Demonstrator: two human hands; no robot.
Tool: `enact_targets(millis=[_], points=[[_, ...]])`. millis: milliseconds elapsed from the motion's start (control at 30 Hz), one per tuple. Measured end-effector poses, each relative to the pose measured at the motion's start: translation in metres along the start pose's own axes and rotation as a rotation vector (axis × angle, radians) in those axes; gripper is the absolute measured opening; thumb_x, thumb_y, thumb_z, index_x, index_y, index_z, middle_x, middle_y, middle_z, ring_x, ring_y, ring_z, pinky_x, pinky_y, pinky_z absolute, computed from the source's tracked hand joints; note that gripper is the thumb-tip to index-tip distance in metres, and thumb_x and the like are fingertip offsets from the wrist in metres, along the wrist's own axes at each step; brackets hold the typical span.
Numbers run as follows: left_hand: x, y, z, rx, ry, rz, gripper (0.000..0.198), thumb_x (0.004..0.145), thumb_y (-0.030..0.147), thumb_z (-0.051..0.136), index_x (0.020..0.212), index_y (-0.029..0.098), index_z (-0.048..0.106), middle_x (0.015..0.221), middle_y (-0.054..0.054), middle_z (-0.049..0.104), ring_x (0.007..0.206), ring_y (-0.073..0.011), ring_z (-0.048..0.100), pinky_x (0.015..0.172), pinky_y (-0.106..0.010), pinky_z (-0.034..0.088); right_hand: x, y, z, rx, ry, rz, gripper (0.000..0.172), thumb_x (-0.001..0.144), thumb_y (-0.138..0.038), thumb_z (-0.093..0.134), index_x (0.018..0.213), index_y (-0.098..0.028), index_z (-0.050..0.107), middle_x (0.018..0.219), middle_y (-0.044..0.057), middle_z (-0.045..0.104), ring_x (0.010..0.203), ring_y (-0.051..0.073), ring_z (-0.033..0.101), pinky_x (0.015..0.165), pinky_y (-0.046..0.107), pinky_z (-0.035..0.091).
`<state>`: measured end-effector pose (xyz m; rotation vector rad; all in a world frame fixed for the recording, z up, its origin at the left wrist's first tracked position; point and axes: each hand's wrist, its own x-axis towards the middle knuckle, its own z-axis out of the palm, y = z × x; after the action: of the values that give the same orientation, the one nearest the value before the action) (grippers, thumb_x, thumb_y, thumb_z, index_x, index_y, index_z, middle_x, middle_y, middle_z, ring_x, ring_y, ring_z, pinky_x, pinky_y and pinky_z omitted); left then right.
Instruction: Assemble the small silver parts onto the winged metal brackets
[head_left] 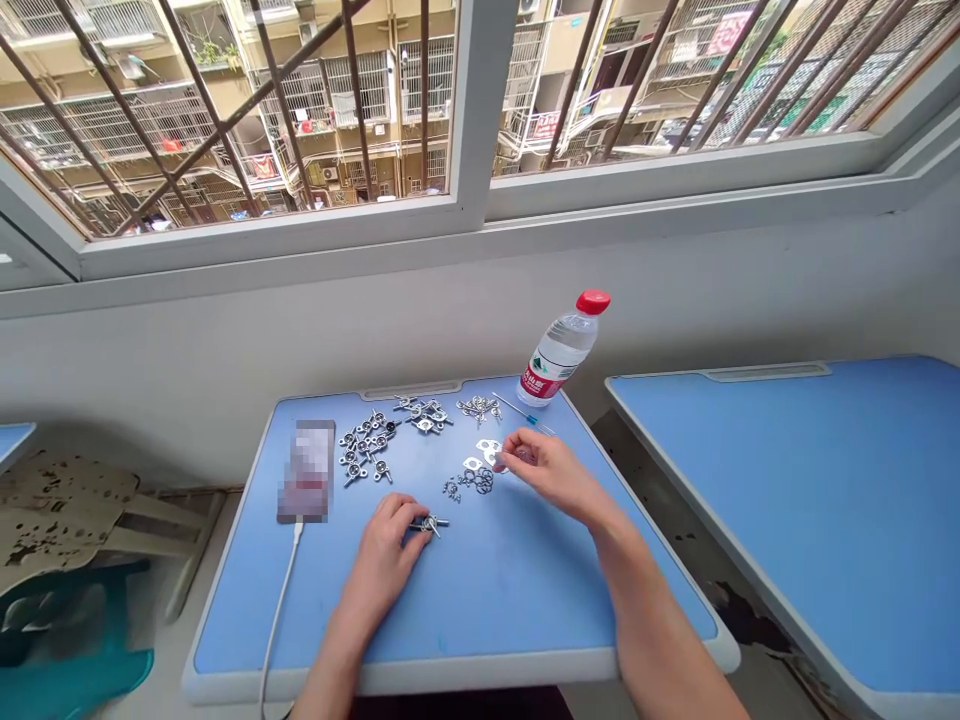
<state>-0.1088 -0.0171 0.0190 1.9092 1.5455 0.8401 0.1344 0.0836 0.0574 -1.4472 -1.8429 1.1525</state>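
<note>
My left hand point(390, 555) rests on the blue desk point(480, 610) with its fingers closed on a small metal fitting point(429, 523) that sticks out to the right. My right hand point(546, 468) is farther back and to the right, fingers pinched at a small flat metal plate point(489, 447). Between the hands lie small metal rings and washers point(474, 481). Heaps of several metal fittings point(369, 442) and more metal parts point(424, 414) lie at the back of the desk, with a pile of small screws point(480, 406) beside them.
A phone point(306, 470) with a white cable point(279, 610) lies at the desk's left. A water bottle with a red cap point(564, 350) stands at the back right corner, a thin blue-tipped tool point(526, 413) next to it. A second blue desk point(795, 500) stands right; chairs point(60, 560) left.
</note>
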Motion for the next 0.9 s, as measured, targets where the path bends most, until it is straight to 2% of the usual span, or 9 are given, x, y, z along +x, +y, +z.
enact_targets(millis=[100,200,333,533,900], points=[[0.000,0.000,0.000,0.005,0.000,0.004,0.016,0.086,0.014,0.057,0.097,0.023,0.064,0.100,-0.005,0.063,0.096,-0.0221,0.060,0.083,-0.036,0.051,-0.004,-0.005,0.018,0.103,-0.080,-0.088,0.016,0.086,-0.036,0.054,0.083,-0.020,0.057,0.071,0.001,0.065,0.070,0.017,0.062,0.066,0.028,0.046],[0.000,-0.001,0.000,0.014,-0.008,0.000,0.018,0.085,0.011,0.057,0.097,0.022,0.063,0.101,-0.005,0.063,0.097,-0.0221,0.060,0.085,-0.036,0.051,-0.008,-0.010,0.032,0.007,-0.181,-0.145,0.016,0.087,-0.030,0.055,0.081,-0.020,0.066,0.077,0.002,0.069,0.072,0.016,0.061,0.067,0.028,0.046],[-0.001,-0.001,0.001,0.016,0.003,0.005,0.020,0.084,0.009,0.058,0.098,0.023,0.064,0.100,-0.005,0.064,0.096,-0.0219,0.060,0.084,-0.036,0.051,-0.013,-0.017,0.038,-0.135,-0.289,-0.215,0.020,0.086,-0.017,0.053,0.085,-0.021,0.073,0.088,0.003,0.072,0.081,0.017,0.064,0.073,0.028,0.047],[0.000,-0.005,0.003,0.010,-0.005,0.018,0.018,0.085,0.012,0.056,0.098,0.022,0.064,0.099,-0.005,0.063,0.096,-0.0217,0.059,0.084,-0.036,0.050,-0.019,-0.024,0.045,-0.239,-0.447,-0.205,0.019,0.080,-0.008,0.059,0.075,-0.020,0.072,0.073,0.000,0.070,0.071,0.015,0.062,0.064,0.024,0.043],[-0.001,-0.008,0.004,0.012,-0.029,0.016,0.020,0.087,0.010,0.054,0.099,0.022,0.063,0.100,-0.005,0.061,0.097,-0.0212,0.058,0.084,-0.036,0.050,-0.019,-0.026,0.058,-0.330,-0.423,-0.232,0.017,0.084,-0.008,0.059,0.080,-0.020,0.071,0.076,0.001,0.070,0.071,0.015,0.061,0.064,0.023,0.039]])
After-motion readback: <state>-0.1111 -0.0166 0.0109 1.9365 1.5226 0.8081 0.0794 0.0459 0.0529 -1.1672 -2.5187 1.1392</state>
